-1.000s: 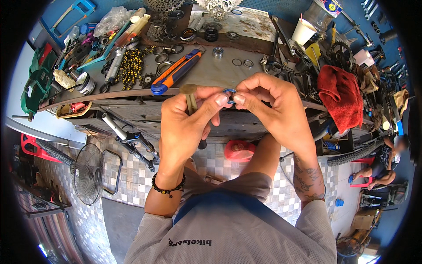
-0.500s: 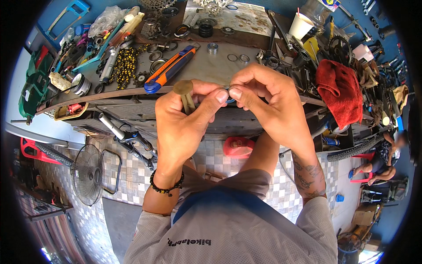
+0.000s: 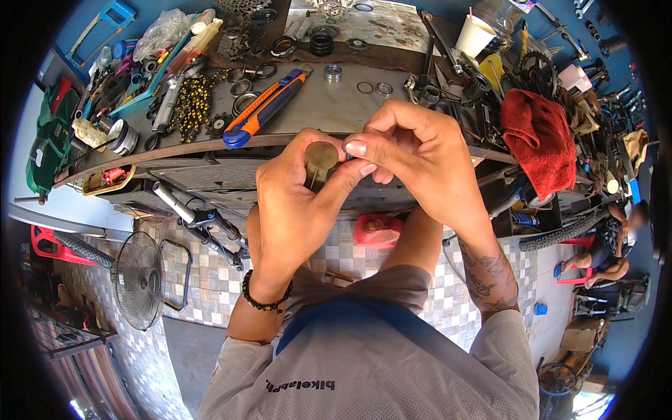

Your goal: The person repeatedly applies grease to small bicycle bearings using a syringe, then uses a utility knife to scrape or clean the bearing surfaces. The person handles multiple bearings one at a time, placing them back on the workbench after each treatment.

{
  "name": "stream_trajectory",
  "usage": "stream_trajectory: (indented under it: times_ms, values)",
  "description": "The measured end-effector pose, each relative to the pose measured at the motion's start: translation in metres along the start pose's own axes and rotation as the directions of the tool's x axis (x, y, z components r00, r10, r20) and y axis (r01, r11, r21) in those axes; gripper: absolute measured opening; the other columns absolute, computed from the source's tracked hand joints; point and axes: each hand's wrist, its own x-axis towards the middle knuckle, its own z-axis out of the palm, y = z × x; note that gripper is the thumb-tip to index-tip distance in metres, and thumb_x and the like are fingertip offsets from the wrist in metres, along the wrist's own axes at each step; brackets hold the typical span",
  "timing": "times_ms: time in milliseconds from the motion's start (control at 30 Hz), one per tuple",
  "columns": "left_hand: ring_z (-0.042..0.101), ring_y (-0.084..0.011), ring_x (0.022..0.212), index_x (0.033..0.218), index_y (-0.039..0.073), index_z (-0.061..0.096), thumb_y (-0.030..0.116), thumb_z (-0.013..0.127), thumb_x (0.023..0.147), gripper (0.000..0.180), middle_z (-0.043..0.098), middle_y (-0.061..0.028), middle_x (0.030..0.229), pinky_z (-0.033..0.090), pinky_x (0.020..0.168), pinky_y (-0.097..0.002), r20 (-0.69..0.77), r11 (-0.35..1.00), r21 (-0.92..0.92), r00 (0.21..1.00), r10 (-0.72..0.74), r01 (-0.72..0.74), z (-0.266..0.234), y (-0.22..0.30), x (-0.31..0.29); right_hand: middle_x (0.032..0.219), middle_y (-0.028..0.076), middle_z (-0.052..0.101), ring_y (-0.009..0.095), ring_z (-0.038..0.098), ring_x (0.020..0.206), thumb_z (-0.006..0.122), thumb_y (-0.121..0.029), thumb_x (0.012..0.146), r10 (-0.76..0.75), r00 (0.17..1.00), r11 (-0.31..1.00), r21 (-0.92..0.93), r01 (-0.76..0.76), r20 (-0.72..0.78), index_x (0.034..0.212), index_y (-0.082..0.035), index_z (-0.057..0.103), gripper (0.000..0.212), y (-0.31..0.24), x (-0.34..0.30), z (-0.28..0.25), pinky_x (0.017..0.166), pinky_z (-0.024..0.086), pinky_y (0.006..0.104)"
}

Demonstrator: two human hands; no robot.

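Above the bench's front edge, my left hand (image 3: 294,199) is closed around a brass-coloured rod with a flat round head (image 3: 322,158), which sticks up between thumb and fingers. My right hand (image 3: 423,161) is closed in a pinch, its fingertips meeting those of the left. A small dark piece with a hint of blue (image 3: 350,156) shows between the fingertips, mostly covered. On the bench just beyond lie an orange and blue utility knife (image 3: 267,108), a metal bearing (image 3: 332,73) and a thin metal ring (image 3: 383,89).
The metal workbench (image 3: 308,105) carries a yellow-black chain (image 3: 198,105), loose rings and hand tools at left. A red cloth (image 3: 537,143) hangs at the right beside piled tools and a white cup (image 3: 475,36). Below are a fan (image 3: 143,280) and a red container (image 3: 378,231). Another person sits far right.
My left hand has turned, bringing the rod's round head rightward and more face-on. The fingertips have shifted slightly, and the blue ring that showed between them is now mostly hidden.
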Motion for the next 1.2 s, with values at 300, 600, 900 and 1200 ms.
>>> stream_trajectory:
  times_ms: [300,600,900,1200]
  values:
    - [0.062,-0.0081,0.061,0.097,-0.001,0.069,0.016,0.068,0.103,0.019,0.072,-0.0095,0.082,0.038,0.044,-0.0201,-0.005,0.93,-0.327,0.984,-0.176,0.165,-0.009,-0.001,-0.002,0.084,0.005,0.07,0.008,0.066,0.073,0.068,-0.008,0.101,0.014,0.994,0.99,0.136,-0.029,0.108,0.101,0.003,0.068,0.011,0.006,0.003,0.002,0.064,0.054,0.0249]
    - [0.058,-0.01,0.052,0.094,-0.002,0.069,0.032,0.049,0.112,0.043,0.067,-0.0082,0.074,0.037,0.039,-0.0205,-0.169,0.872,-0.462,0.95,-0.264,0.16,-0.032,-0.002,-0.009,0.085,0.01,0.075,0.015,0.073,0.08,0.072,-0.005,0.094,-0.382,0.924,0.747,-0.591,0.303,-0.009,0.103,0.004,0.07,0.013,0.021,0.1,-0.024,0.069,0.056,0.0292]
    - [0.056,-0.0098,0.05,0.09,0.0,0.069,0.032,0.052,0.111,0.042,0.065,-0.0071,0.071,0.036,0.039,-0.0211,-0.157,0.866,-0.472,0.951,-0.265,0.164,-0.039,-0.004,-0.017,0.092,0.015,0.076,0.026,0.075,0.085,0.075,-0.006,0.088,-0.285,0.947,0.642,-0.704,0.305,0.15,0.104,0.002,0.073,0.017,0.037,0.117,-0.03,0.077,0.058,0.0352]
    - [0.055,-0.0096,0.05,0.089,0.0,0.069,0.03,0.053,0.111,0.04,0.065,-0.0068,0.07,0.036,0.04,-0.021,-0.121,0.844,-0.503,0.951,-0.283,0.187,-0.03,-0.005,-0.018,0.085,0.012,0.074,0.021,0.069,0.079,0.082,-0.017,0.084,0.145,0.933,0.708,-0.693,0.135,0.33,0.098,0.003,0.072,0.027,0.03,0.128,-0.067,0.072,0.054,0.0346]
